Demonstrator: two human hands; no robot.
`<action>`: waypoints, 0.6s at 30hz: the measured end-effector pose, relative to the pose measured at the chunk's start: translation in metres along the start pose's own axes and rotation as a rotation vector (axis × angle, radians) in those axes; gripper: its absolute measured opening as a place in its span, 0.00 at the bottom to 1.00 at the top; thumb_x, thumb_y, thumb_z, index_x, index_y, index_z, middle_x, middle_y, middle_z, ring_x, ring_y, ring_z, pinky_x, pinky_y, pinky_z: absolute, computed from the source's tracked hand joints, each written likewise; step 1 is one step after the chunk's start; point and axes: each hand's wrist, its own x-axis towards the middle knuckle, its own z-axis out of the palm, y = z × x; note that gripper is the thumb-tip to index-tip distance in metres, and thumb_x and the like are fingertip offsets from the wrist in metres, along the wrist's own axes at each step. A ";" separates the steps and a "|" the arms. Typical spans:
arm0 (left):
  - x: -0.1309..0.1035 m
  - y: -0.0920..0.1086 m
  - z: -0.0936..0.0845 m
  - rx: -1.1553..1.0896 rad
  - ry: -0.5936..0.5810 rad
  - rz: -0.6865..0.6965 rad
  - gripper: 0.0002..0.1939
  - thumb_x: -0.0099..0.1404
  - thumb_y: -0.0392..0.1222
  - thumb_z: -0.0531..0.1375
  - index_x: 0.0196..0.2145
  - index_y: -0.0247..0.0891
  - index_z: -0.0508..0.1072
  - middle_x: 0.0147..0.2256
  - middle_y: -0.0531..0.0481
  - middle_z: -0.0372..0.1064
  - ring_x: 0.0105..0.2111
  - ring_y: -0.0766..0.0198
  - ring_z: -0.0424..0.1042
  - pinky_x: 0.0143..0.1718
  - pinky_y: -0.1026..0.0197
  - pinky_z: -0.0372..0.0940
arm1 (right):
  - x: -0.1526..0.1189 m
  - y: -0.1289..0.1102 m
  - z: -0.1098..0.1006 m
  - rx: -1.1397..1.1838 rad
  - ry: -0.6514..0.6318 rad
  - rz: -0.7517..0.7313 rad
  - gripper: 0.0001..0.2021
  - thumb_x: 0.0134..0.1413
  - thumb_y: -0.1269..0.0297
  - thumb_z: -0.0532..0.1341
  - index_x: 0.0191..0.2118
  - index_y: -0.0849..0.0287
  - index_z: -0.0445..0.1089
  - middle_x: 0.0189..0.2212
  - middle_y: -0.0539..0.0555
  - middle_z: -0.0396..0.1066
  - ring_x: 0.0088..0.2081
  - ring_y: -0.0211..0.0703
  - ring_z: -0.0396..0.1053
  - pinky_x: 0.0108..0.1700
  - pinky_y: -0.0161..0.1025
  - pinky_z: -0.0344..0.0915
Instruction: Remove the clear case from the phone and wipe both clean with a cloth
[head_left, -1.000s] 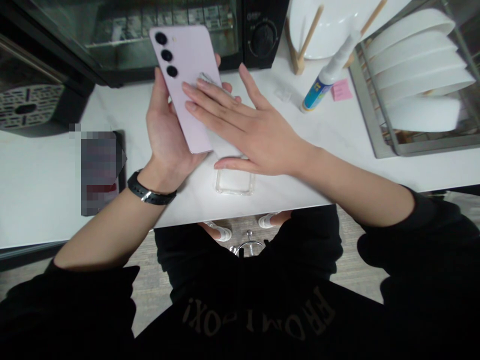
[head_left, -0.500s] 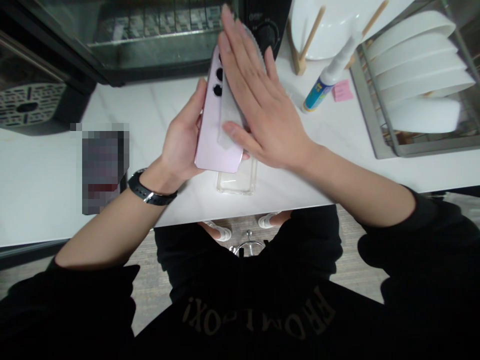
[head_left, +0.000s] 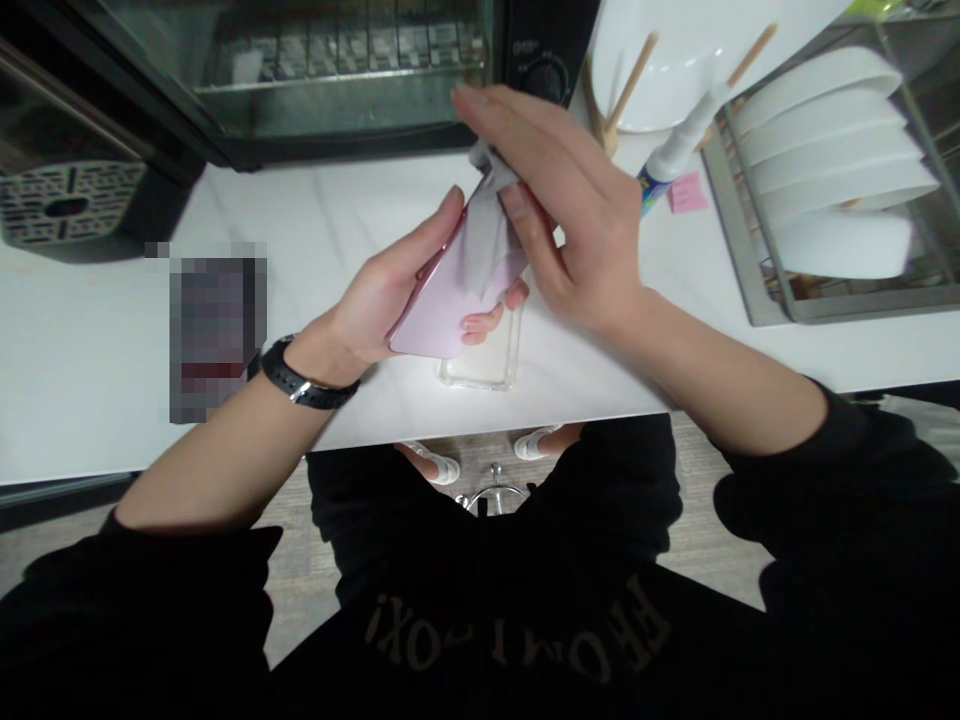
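The left hand (head_left: 375, 310) is gripping the pink phone (head_left: 442, 315) by its edges, above the surface (head_left: 300, 250). The right hand (head_left: 577, 230) is pinching a grey cloth (head_left: 484, 235) against the phone's back. The wiping looks underway; the clear case (head_left: 484, 360) is lying empty below, not fitted yet.

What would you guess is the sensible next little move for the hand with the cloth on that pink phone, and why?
Probably draw the cloth down toward the phone's lower end. The right hand pinches the cloth near the phone's top end, while the bare pink back nearer the left hand lies uncovered. The left hand grips the phone by its edges above the clear case, so it looks steady enough for that stroke.
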 end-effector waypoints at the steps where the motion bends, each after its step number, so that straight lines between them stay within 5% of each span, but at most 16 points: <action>1: 0.001 0.000 0.000 0.014 -0.048 0.028 0.23 0.75 0.63 0.59 0.53 0.43 0.78 0.36 0.45 0.77 0.26 0.59 0.70 0.28 0.57 0.66 | 0.000 0.001 0.000 0.017 0.016 0.026 0.34 0.78 0.50 0.40 0.73 0.60 0.68 0.73 0.56 0.70 0.76 0.53 0.64 0.83 0.53 0.59; 3: 0.002 0.003 -0.001 0.038 -0.125 0.069 0.20 0.75 0.59 0.59 0.50 0.41 0.79 0.36 0.44 0.76 0.25 0.61 0.68 0.28 0.58 0.65 | 0.000 0.006 -0.001 0.030 0.061 0.085 0.33 0.78 0.48 0.42 0.72 0.57 0.70 0.70 0.54 0.73 0.74 0.54 0.68 0.81 0.54 0.62; 7: -0.001 0.012 -0.002 0.071 -0.011 0.100 0.19 0.78 0.49 0.52 0.45 0.37 0.79 0.38 0.42 0.75 0.26 0.64 0.66 0.27 0.62 0.63 | 0.000 0.015 0.002 0.073 0.179 0.077 0.27 0.77 0.46 0.47 0.69 0.41 0.73 0.67 0.40 0.76 0.68 0.46 0.75 0.71 0.42 0.74; 11: -0.004 0.019 -0.003 0.078 -0.015 0.097 0.22 0.81 0.50 0.49 0.44 0.38 0.80 0.36 0.43 0.75 0.21 0.69 0.62 0.20 0.66 0.54 | 0.002 0.021 0.004 0.020 0.276 0.024 0.28 0.77 0.45 0.48 0.66 0.48 0.77 0.62 0.48 0.80 0.64 0.51 0.78 0.70 0.48 0.75; 15: -0.001 0.017 -0.003 0.124 -0.057 0.062 0.15 0.78 0.51 0.60 0.47 0.39 0.80 0.34 0.48 0.71 0.17 0.74 0.55 0.15 0.69 0.46 | 0.003 0.021 0.002 -0.002 0.461 -0.106 0.26 0.74 0.45 0.53 0.60 0.48 0.82 0.51 0.55 0.80 0.56 0.52 0.78 0.60 0.49 0.79; 18: 0.003 0.012 -0.005 0.148 -0.064 0.027 0.15 0.71 0.53 0.68 0.43 0.37 0.79 0.32 0.49 0.71 0.16 0.76 0.54 0.13 0.69 0.45 | 0.000 0.017 -0.001 -0.014 0.325 0.018 0.25 0.73 0.41 0.54 0.64 0.39 0.80 0.50 0.51 0.80 0.56 0.52 0.78 0.64 0.50 0.77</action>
